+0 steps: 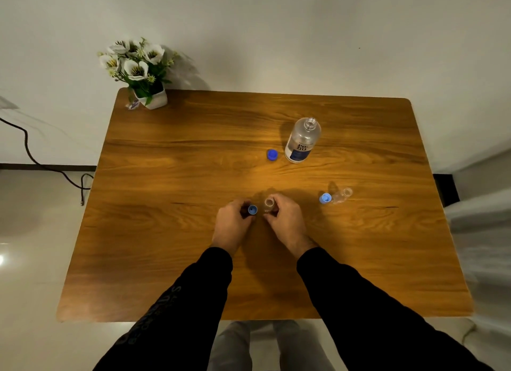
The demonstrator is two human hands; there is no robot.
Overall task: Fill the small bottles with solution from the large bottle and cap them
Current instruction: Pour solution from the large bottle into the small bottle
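The large clear bottle (303,140) with a blue label stands uncapped at the back right of the wooden table (193,149). Its dark blue cap (272,154) lies just to its left. My right hand (286,220) grips a small clear bottle (269,204), upright and uncapped, near the table's middle. My left hand (232,222) holds a small light blue cap (252,209) right beside that bottle's mouth. A second small clear bottle (343,195) stands uncapped further right, with its light blue cap (325,198) on the table next to it.
A white pot of white artificial flowers (143,72) stands at the table's back left corner. A black cable (41,160) runs along the floor on the left. My legs (262,345) show below the table's near edge.
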